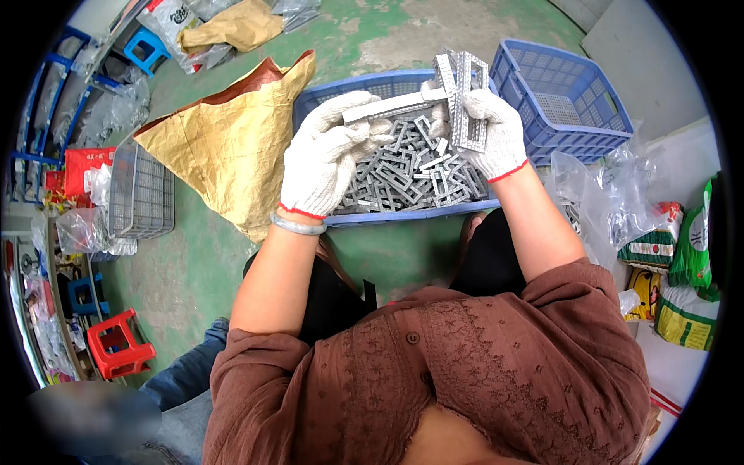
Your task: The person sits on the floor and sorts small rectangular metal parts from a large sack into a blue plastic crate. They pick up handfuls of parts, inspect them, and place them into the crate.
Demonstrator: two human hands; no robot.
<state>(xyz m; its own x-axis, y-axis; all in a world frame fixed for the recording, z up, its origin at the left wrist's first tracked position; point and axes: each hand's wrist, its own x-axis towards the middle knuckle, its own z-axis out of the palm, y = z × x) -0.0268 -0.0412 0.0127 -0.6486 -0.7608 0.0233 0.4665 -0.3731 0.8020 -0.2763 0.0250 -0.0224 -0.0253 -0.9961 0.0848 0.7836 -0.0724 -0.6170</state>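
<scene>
My left hand (322,159), in a white knitted glove with a red cuff, pinches a long grey metal piece (399,105) seen edge-on. Its far end meets a few rectangular grey metal frames (460,77), which stand upright in my right hand (496,133), gloved the same way. My right fingers are closed round the lower part of these frames. Both hands are above a blue plastic crate (411,215), where many similar metal frames (407,170) lie in a loose heap. Part of the heap is hidden by the hands.
Left of the crate stands an open tan woven sack (225,136). A second blue crate (573,128) is at the right, near clear plastic bags (604,198). Far left are a grey crate (142,190) and a red stool (120,343). Another person's denim sleeve (186,368) shows lower left.
</scene>
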